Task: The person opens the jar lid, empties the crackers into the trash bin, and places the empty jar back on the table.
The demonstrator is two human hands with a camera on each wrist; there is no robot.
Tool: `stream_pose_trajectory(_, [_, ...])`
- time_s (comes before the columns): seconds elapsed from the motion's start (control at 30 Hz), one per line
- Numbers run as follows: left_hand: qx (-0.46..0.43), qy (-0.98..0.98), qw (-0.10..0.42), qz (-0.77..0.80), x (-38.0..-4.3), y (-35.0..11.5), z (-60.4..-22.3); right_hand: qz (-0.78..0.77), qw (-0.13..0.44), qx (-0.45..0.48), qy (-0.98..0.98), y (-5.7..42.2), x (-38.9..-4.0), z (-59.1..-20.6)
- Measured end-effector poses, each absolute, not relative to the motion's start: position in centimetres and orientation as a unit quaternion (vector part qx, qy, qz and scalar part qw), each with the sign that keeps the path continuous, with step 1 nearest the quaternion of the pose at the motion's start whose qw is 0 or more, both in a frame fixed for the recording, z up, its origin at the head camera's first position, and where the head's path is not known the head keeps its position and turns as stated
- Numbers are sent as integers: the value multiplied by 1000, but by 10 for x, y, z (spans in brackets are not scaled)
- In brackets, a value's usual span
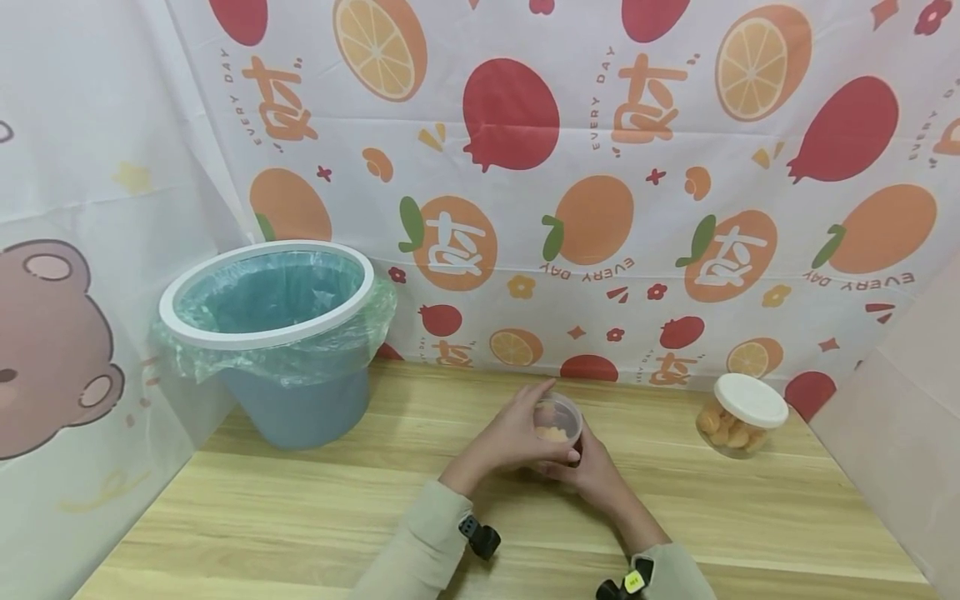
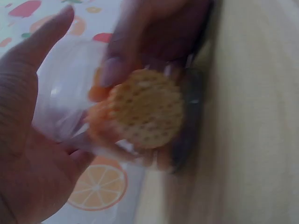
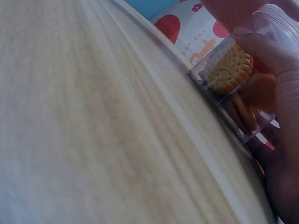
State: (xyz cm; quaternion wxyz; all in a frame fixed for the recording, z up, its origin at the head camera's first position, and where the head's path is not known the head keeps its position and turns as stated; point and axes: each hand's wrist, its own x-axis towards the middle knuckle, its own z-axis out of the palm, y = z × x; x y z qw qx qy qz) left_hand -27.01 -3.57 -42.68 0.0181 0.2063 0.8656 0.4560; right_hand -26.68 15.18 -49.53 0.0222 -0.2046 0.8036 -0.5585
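The jar [image 1: 564,410] is in both hands over the middle of the table [image 1: 300,508], short of the patterned cloth [image 1: 517,267]. It is clear and colourless, with a round, ridged rim facing up and a flat base low by the tabletop; whether the base touches the wood, I cannot tell.

Through its wall show biscuits [image 3: 228,67], round and golden brown, with scalloped edges. One face bears a raised pattern, another is dotted with small holes, and one on edge shows a darker band between two layers. Orange shapes beside them are too blurred to identify.

The left hand [image 1: 513,433] spans the rim between thumb and fingers; the right hand [image 1: 598,477] curls round the lower side. How hard either presses, I cannot tell.
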Motion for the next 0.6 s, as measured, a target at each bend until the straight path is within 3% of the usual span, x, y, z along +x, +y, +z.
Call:
stream_pose_trajectory(0.23, [232, 858, 73, 452, -272, -47, -419, -561, 32, -202, 803, 152, -267, -494])
stream_pose_trajectory(0.6, [258, 862, 85, 428, -275, -60, -413, -561, 28, -211, 800, 153, -268, -496])
